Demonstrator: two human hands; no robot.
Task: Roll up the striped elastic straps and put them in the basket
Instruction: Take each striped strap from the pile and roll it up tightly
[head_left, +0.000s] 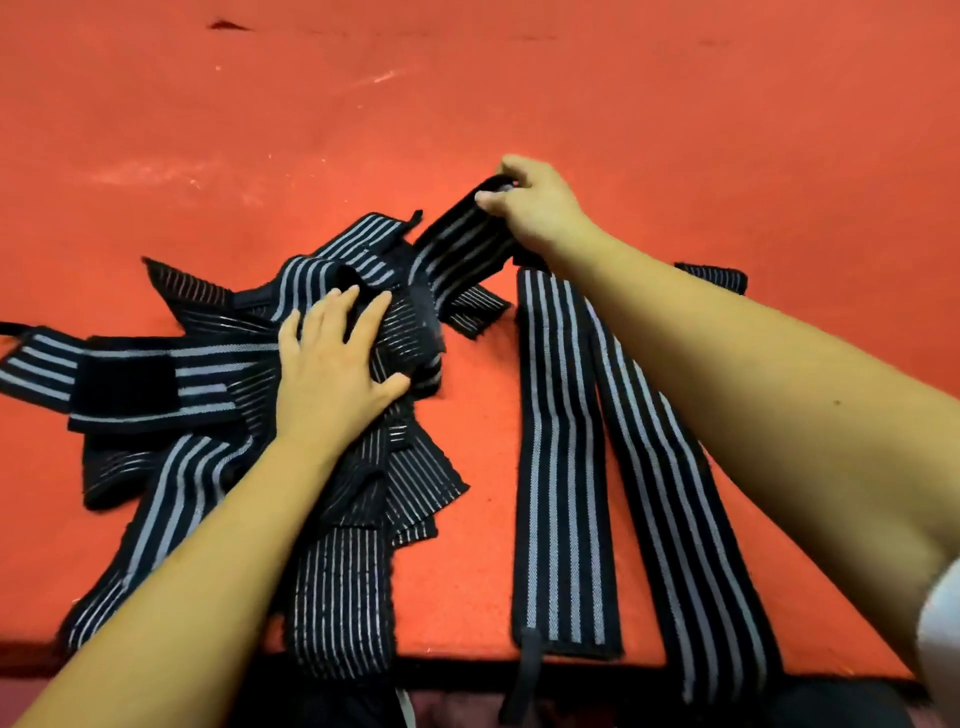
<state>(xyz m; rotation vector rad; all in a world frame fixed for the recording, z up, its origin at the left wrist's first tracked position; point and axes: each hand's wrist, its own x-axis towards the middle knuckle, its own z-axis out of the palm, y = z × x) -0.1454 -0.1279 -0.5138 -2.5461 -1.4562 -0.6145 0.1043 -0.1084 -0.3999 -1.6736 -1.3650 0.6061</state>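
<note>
Near edge: the surface (467, 93) ends in a black-trimmed edge (457, 670) along the bottom of the view, and some straps from the pile (332, 597) reach it.
Overhang: the flat strap (563, 467) drops a grey tab over that edge. The second flat strap (670, 493), just to its right, also runs past it.
Open room: a broad bare red stretch lies beyond both hands, and a bare lane runs between the pile and the flat strap.
Left hand (335, 364): lies palm down on the middle of the pile with its fingers spread and straight, pressing and gripping nothing.
Right hand (535, 208): thumb and fingers pinch the far end of the held strap (457, 244).
Held strap: its pinched end is raised and it slopes down-left into the pile.
Far strap (719, 275): one striped end shows beyond the right forearm.
Straps: all are black with grey stripes and all lie unrolled on the surface.
Surface: red and matte, with pale scuffs and one dark mark far left.
Room: dark below the edge, too dim to tell.
Sleeve (943, 623): white, at the right border.
</note>
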